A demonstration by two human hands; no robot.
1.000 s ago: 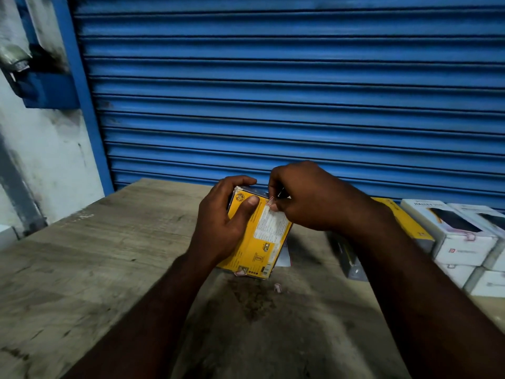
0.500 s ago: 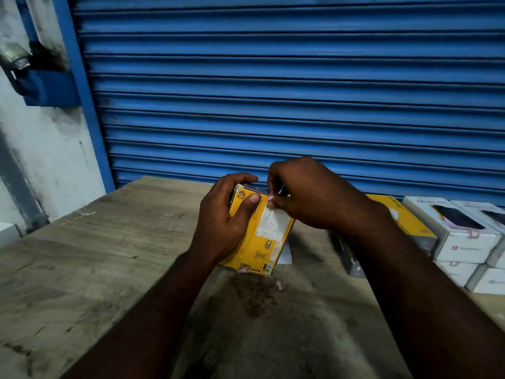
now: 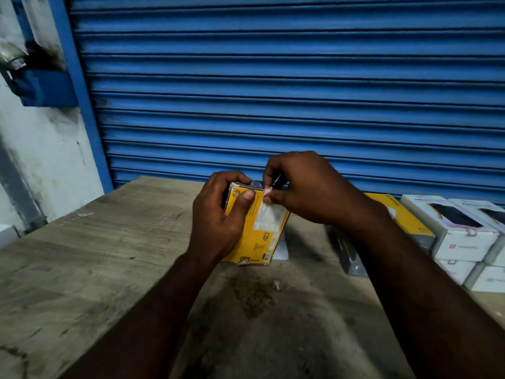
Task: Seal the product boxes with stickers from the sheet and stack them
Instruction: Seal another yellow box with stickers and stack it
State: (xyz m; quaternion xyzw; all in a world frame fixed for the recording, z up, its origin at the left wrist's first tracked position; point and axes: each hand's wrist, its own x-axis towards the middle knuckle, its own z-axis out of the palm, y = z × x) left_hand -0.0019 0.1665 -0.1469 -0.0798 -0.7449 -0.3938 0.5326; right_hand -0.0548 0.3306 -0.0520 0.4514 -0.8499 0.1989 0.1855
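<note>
Hands work together: left hand (image 3: pixel 218 214) grips yellow box (image 3: pixel 259 231) upright; right hand (image 3: pixel 306 190) pinches sticker (image 3: pixel 267 190) at its top edge, which could crease or land crooked.

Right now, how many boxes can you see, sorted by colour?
Yellow: 2, the held yellow box and the yellow box at right
White: 4, the white boxes stacked far right
Dark grey: 1, the dark grey box, partly hidden by the right arm
Total: 7
</note>
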